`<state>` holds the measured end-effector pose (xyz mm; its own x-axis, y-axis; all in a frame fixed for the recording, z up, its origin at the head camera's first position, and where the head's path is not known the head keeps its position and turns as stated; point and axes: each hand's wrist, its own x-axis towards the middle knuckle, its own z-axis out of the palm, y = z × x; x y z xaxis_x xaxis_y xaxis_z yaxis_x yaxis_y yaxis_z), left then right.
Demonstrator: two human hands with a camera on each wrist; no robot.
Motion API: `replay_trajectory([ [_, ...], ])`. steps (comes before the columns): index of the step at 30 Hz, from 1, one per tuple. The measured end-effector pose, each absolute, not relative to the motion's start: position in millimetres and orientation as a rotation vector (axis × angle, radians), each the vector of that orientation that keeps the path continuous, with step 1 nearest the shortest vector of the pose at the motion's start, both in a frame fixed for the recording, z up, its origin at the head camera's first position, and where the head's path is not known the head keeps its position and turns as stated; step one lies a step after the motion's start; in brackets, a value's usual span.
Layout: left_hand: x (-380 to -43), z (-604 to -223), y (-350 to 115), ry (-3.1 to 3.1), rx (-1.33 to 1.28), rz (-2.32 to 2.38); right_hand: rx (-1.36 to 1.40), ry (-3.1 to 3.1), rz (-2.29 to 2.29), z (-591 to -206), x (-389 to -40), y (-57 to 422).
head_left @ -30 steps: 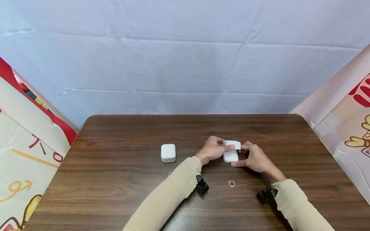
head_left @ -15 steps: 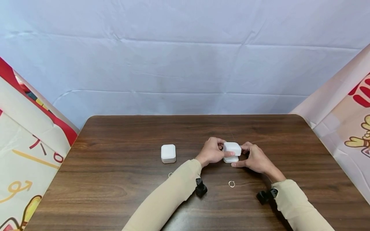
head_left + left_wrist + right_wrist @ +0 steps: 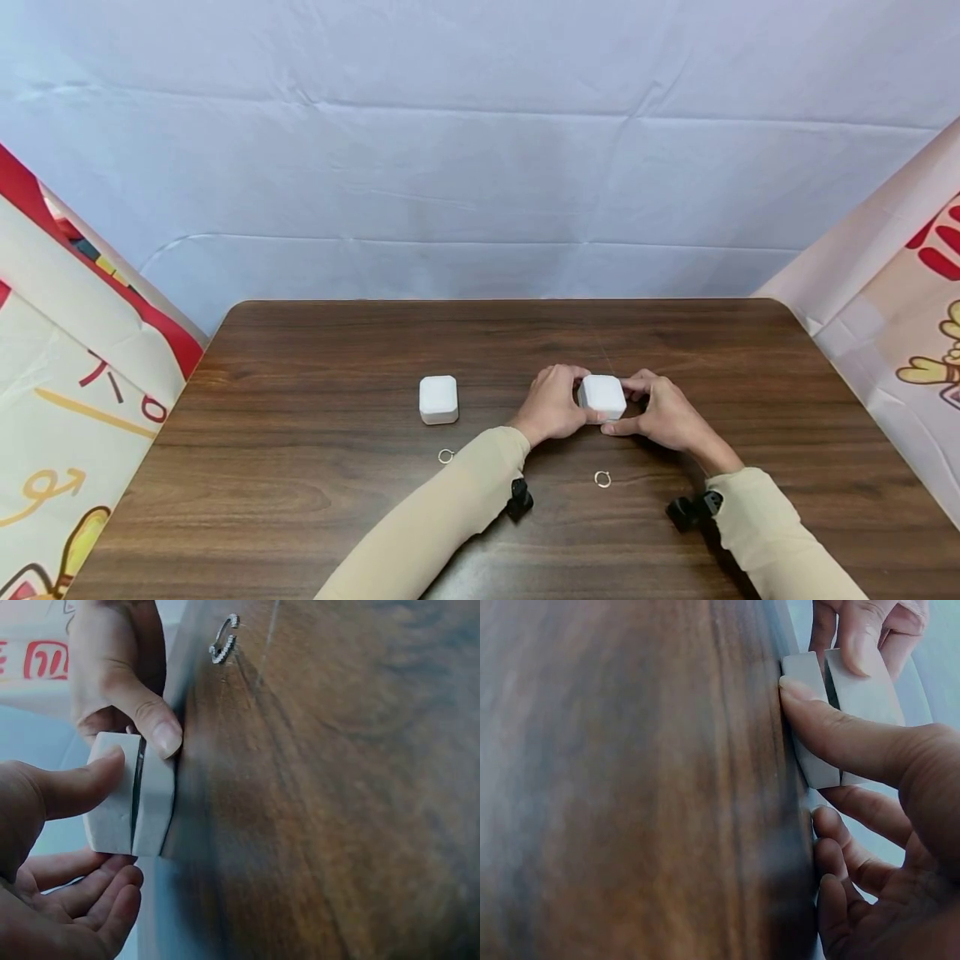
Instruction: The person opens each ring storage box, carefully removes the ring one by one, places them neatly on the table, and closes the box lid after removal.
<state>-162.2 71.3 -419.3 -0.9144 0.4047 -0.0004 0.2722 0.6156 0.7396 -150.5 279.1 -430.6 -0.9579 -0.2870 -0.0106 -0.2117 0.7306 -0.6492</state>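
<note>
Both hands are on a small white jewelry box (image 3: 602, 397) on the wooden table, right of the middle. My left hand (image 3: 553, 403) grips its lid (image 3: 112, 799), thumb on the front and fingers behind. The right hand (image 3: 660, 412) holds the base (image 3: 810, 754), its thumb (image 3: 832, 735) pressed on the front near the table. A thin dark slit shows between lid and base in both wrist views. In front of the box lies a small ring (image 3: 602, 479); the left wrist view shows its gap and sparkling stones. The inside of the box is hidden.
A second white box (image 3: 438, 400), closed, stands to the left. Another small ring (image 3: 446, 456) lies in front of it, close to the left sleeve (image 3: 450, 500). Beyond the table's far edge (image 3: 495, 301) hangs a pale cloth (image 3: 480, 167).
The lid has swung down toward me onto the base, moved by my left hand, which lowered with it. My right hand has kept its place on the base.
</note>
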Motion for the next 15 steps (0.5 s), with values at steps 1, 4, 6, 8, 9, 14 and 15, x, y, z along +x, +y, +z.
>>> replay_trajectory([
  [1, -162.0, -419.3, 71.4, 2.677, 0.568, 1.169, -0.41, 2.821, -1.036, -430.7, -150.5, 279.1],
  [4, -161.3, -419.3, 71.3, 2.693, 0.58, 1.135, -0.417, 2.828, -1.035, -431.1, -150.7, 279.2],
  [6, -160.9, -419.1, 71.3, 2.705, 0.59, 1.116, -0.42, 2.83, -1.036, -431.0, -150.6, 279.0],
  [8, -160.6, -419.5, 71.1, 2.717, 0.602, 1.109, -0.42, 2.832, -1.037, -431.1, -150.7, 279.0],
  [9, -160.7, -419.7, 71.3, 2.722, 0.608, 1.107, -0.422, 2.832, -1.037, -431.0, -150.6, 278.9],
  [14, -160.1, -420.9, 71.5, 2.741, 0.615, 1.096, -0.43, 2.831, -1.038, -431.0, -150.2, 278.7],
  [15, -159.9, -421.1, 71.8, 2.742, 0.611, 1.091, -0.43, 2.831, -1.039, -431.2, -150.2, 278.8],
])
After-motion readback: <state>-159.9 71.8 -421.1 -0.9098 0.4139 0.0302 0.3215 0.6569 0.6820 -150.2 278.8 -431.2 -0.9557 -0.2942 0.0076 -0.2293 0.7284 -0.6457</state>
